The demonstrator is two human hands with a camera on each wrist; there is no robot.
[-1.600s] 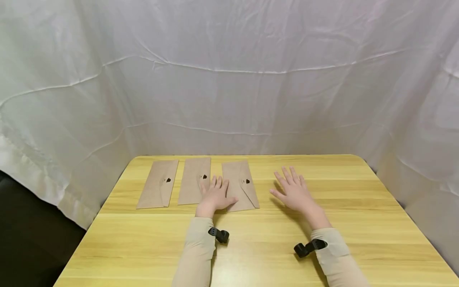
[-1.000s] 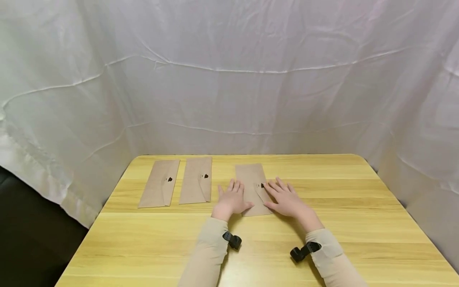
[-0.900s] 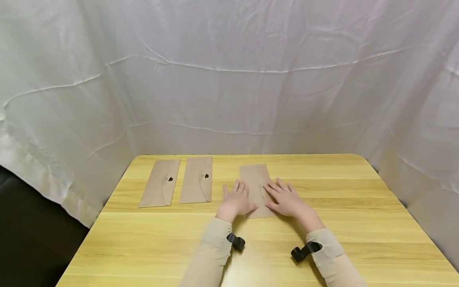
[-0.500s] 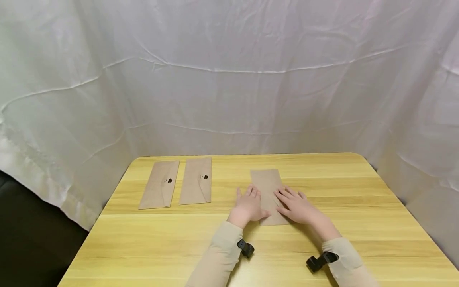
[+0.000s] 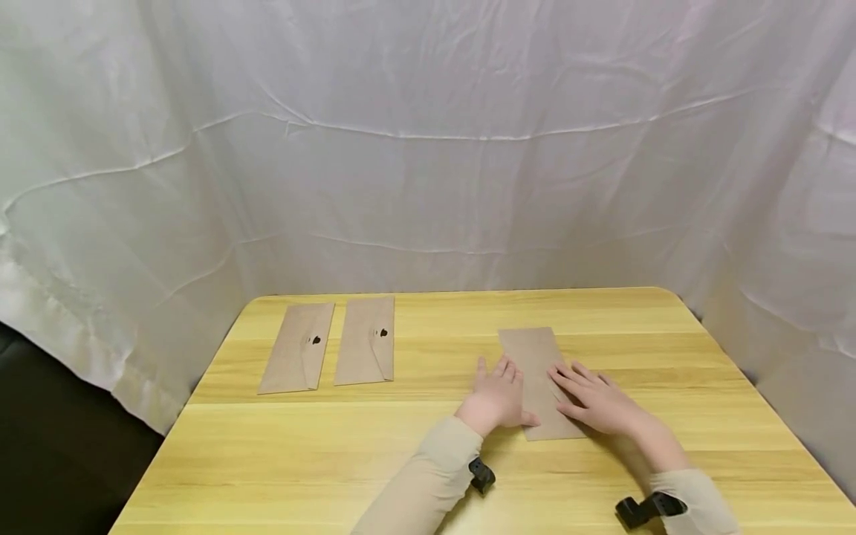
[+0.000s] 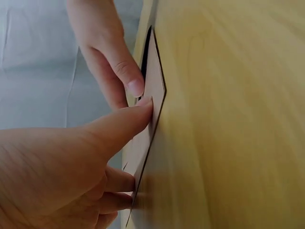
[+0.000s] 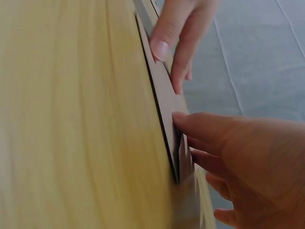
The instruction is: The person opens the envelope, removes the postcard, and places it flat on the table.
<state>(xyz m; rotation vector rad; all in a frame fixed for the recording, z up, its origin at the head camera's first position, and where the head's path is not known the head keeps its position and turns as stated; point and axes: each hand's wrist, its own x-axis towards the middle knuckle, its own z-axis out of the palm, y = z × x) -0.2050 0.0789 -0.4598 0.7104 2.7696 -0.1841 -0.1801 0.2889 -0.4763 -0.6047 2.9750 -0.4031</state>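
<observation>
At far left, the first envelope (image 5: pixel 294 349) and the second envelope (image 5: pixel 364 345) lie side by side, slightly apart, on your table (image 5: pixel 267 461). Well to their right, your left hand (image 5: pixel 496 400) rests along the left edge of the third envelope (image 5: pixel 538 390), which lies flat between your hands; your right hand (image 5: pixel 602 405) rests on its right part. Your fingers are extended on both sides — neither hand clasps anything. Caution: unequal push from the two hands could skew this envelope; squeezing inward from both edges could buckle its paper. Count: three envelopes, two hands, two black wrist cameras (image 5: pixel 481 477), one table.
</observation>
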